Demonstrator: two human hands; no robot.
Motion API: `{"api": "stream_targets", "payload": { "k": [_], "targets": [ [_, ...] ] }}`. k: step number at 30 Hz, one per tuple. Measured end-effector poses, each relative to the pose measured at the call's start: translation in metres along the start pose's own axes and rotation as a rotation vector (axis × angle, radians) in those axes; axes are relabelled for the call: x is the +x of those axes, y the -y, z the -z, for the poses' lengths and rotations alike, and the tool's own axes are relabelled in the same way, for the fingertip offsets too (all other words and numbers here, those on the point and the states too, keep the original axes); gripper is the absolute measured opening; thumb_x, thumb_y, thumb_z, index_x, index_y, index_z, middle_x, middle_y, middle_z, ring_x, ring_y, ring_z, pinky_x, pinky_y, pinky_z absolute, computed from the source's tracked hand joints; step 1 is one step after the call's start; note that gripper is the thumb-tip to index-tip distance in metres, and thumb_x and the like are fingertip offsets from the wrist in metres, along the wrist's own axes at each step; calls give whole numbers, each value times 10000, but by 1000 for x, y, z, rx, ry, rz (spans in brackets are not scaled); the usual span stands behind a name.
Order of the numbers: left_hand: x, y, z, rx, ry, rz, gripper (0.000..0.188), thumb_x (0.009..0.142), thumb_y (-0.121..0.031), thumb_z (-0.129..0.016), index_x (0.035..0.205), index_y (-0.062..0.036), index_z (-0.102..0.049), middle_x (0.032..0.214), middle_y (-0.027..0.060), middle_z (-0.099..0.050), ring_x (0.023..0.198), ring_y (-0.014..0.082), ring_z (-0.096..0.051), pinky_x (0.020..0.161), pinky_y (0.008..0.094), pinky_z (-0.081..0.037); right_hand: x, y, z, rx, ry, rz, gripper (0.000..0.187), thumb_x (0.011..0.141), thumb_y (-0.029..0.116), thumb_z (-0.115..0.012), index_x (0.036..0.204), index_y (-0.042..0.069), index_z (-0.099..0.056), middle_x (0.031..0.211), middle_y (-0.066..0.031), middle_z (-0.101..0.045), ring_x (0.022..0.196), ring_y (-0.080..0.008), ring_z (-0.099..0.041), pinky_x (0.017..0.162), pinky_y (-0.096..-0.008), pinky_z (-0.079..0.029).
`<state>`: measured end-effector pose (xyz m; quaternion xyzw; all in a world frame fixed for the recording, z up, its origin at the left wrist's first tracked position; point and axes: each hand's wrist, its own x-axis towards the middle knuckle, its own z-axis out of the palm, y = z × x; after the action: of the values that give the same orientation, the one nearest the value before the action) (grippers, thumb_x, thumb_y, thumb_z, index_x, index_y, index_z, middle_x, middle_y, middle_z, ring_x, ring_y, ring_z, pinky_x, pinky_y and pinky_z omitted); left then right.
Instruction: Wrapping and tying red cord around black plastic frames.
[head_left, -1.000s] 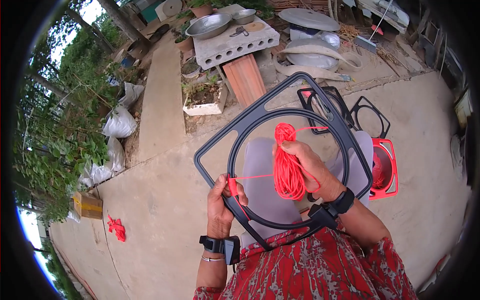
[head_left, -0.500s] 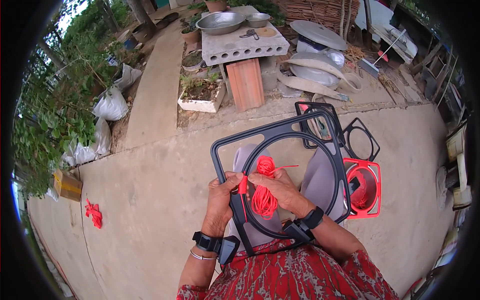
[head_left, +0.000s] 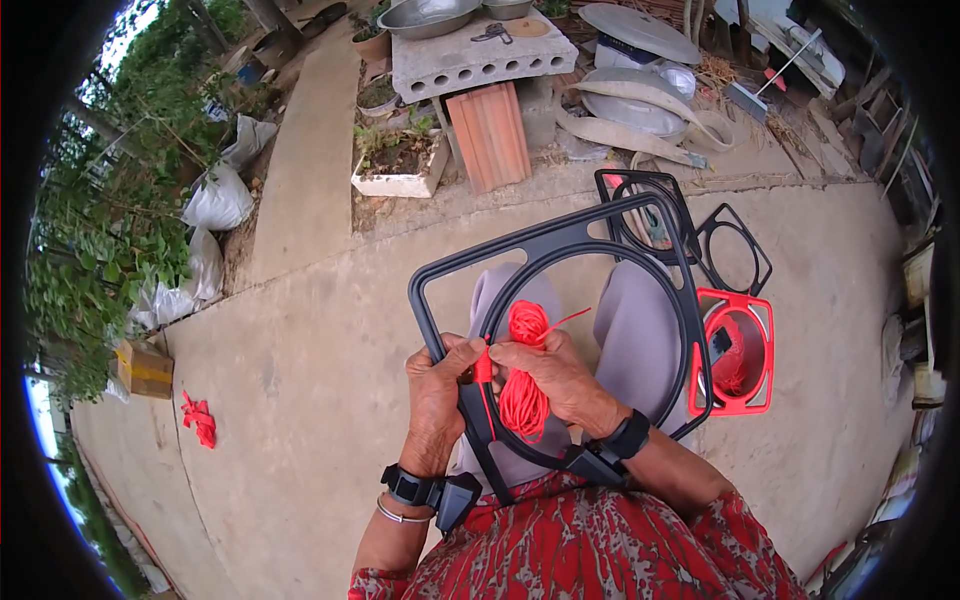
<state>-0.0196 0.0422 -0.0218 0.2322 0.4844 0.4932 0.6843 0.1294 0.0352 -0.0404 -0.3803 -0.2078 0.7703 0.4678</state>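
Observation:
A square black frame with a round ring inside it rests tilted over my lap. My left hand is closed at the ring's left side, thumb pressed against a tight wrapping of red cord. From inside the ring, my right hand pinches at that same wrapping with thumb and forefinger. A loose hank of red cord hangs under the right hand's fingers, and a loose end sticks out to the right. The fingers beneath the hank are partly hidden. Both wrists wear dark strapped devices.
To my right stands a red square-rimmed container with red strands inside. Beyond it lie more black frames. On the left are a red bundle and a cardboard box. A concrete slab table with metal basins stands ahead.
The view has tipped slightly, so the surroundings sit higher. Both hands keep their grip at the wrapping. The loose cord end now points more upward.

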Motion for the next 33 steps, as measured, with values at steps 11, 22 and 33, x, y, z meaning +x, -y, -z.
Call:
{"api": "stream_targets", "payload": {
  "k": [11, 22, 33],
  "targets": [
    [-2, -1, 1, 19, 33, -21, 129, 866, -55, -644, 754, -13, -596, 638, 109, -633, 509, 189, -622, 467, 294, -526, -3, -6, 4, -45, 33, 85, 114, 879, 86, -675, 935, -4, -634, 805, -71, -657, 690, -134, -648, 625, -281, -569],
    [-1, -6, 13, -26, 155, 124, 160, 891, -144, -638, 819, -16, -574, 710, 159, -653, 569, 235, -661, 519, 347, -577, 0, 23, 18, -591, 158, 221, 109, 883, 93, -674, 919, -4, -637, 823, -44, -653, 761, -116, -631, 701, -260, -509],
    [-1, -12, 19, -8, 277, 132, 327, 965, -318, -541, 904, 3, -561, 756, 227, -671, 567, 295, -669, 519, 366, -558, 3, 53, 18, -791, 321, 164, 151, 837, 133, -687, 891, 4, -629, 767, 17, -593, 741, -55, -514, 671, -260, -462]
  ]
}}
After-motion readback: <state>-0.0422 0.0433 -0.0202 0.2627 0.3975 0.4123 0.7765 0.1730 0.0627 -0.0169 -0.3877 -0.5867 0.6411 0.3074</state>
